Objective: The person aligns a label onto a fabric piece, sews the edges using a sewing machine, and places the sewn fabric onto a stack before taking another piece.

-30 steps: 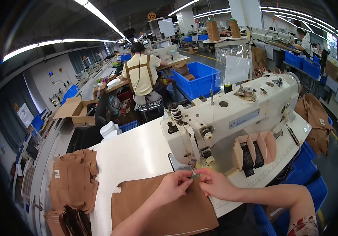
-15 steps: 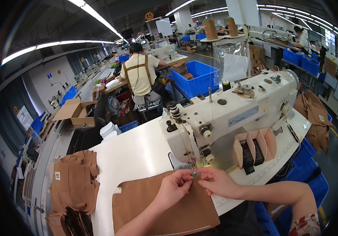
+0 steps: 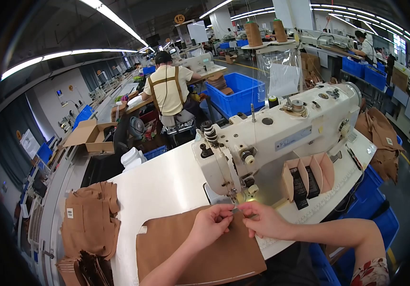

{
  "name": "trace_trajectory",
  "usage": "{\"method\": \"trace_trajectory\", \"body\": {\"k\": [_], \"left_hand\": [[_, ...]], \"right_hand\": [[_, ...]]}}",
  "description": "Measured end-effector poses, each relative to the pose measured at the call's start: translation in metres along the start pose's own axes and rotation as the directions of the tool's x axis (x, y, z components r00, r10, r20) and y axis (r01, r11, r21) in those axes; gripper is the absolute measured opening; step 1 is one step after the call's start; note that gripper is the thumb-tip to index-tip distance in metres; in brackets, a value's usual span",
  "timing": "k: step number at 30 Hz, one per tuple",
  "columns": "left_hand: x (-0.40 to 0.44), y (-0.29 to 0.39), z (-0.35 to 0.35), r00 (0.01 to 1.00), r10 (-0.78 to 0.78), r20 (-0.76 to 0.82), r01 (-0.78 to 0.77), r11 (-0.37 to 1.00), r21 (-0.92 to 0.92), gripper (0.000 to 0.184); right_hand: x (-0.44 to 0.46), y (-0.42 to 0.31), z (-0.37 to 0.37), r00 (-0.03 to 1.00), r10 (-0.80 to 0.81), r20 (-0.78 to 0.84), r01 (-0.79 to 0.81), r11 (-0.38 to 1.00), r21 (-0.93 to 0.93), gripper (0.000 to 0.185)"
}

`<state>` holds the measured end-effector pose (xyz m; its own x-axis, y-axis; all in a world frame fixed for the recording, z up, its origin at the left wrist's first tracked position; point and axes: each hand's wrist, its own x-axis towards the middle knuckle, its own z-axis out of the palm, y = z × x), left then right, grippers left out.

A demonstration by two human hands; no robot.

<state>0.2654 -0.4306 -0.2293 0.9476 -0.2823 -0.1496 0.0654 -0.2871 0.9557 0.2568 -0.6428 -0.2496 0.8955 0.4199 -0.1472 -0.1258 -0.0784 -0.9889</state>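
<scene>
My left hand (image 3: 210,225) and my right hand (image 3: 265,221) meet over the far edge of a flat brown fabric panel (image 3: 178,248). Both are closed in a pinch on a small greyish piece (image 3: 236,210), too small to name, held between the fingertips. Just beyond it are the needle and presser foot area of a white sewing machine (image 3: 281,138), its lamp lighting the spot. The panel lies on the white table (image 3: 143,190), with a small white tag at its upper left corner.
Left of the panel lies a stack of brown pieces (image 3: 90,219). A divided pinkish box (image 3: 309,178) with black labels stands at the machine's right. Blue bins (image 3: 364,229) sit below the table's right side. Ahead, a co-worker (image 3: 167,90) sits beside a blue crate (image 3: 238,93).
The camera view has shifted very slightly. My hands keep the same pinch at nearly the same place, and the panel lies as before.
</scene>
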Motion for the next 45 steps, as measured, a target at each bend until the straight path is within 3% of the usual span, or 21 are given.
{"method": "trace_trajectory", "body": {"k": [13,16,19,20,22,25,27,34,37,41,45], "left_hand": [[-0.004,-0.013,0.021,0.976,0.118,-0.182,-0.107,0.992,0.065,0.025],[-0.006,-0.017,0.026,0.957,0.186,-0.224,-0.162,0.979,0.121,0.023],[-0.005,-0.02,0.031,0.882,0.4,-0.25,-0.314,0.893,0.323,0.02],[-0.002,-0.023,0.031,0.846,0.469,-0.253,-0.354,0.85,0.389,0.019],[0.006,-0.031,0.03,0.762,0.598,-0.249,-0.419,0.748,0.514,0.018],[0.012,-0.035,0.026,0.734,0.662,-0.152,-0.406,0.607,0.683,0.02],[0.016,-0.035,0.021,0.712,0.699,-0.068,-0.42,0.501,0.757,0.025],[0.018,-0.036,0.013,0.702,0.707,0.086,-0.394,0.285,0.874,0.034],[0.007,-0.033,0.018,0.745,0.66,0.099,-0.367,0.281,0.887,0.033],[-0.001,-0.036,0.024,0.719,0.694,0.02,-0.389,0.379,0.839,0.031],[0.004,-0.034,0.028,0.731,0.682,-0.017,-0.328,0.374,0.868,0.032]], "right_hand": [[0.004,0.001,-0.003,1.0,0.014,0.004,-0.014,0.999,0.038,0.046],[0.004,0.001,-0.002,1.0,0.013,0.004,-0.014,0.998,0.059,0.047],[-0.002,-0.007,-0.004,0.998,0.053,0.017,-0.052,0.996,-0.068,0.05],[-0.007,-0.007,-0.004,0.995,-0.097,0.005,0.094,0.946,-0.311,0.05],[-0.017,-0.002,-0.007,0.923,-0.373,0.094,0.322,0.614,-0.72,0.049],[-0.014,0.017,-0.02,0.721,-0.614,0.321,0.512,0.16,-0.844,0.043],[-0.008,0.024,-0.023,0.716,-0.598,0.36,0.524,0.121,-0.843,0.038],[0.001,0.02,-0.023,0.738,-0.553,0.387,0.535,0.131,-0.834,0.039],[0.001,0.016,-0.025,0.741,-0.539,0.4,0.544,0.133,-0.829,0.039],[0.006,0.009,-0.027,0.738,-0.542,0.403,0.554,0.144,-0.82,0.037],[0.015,0.01,-0.032,0.723,-0.567,0.395,0.558,0.143,-0.817,0.036]]}}
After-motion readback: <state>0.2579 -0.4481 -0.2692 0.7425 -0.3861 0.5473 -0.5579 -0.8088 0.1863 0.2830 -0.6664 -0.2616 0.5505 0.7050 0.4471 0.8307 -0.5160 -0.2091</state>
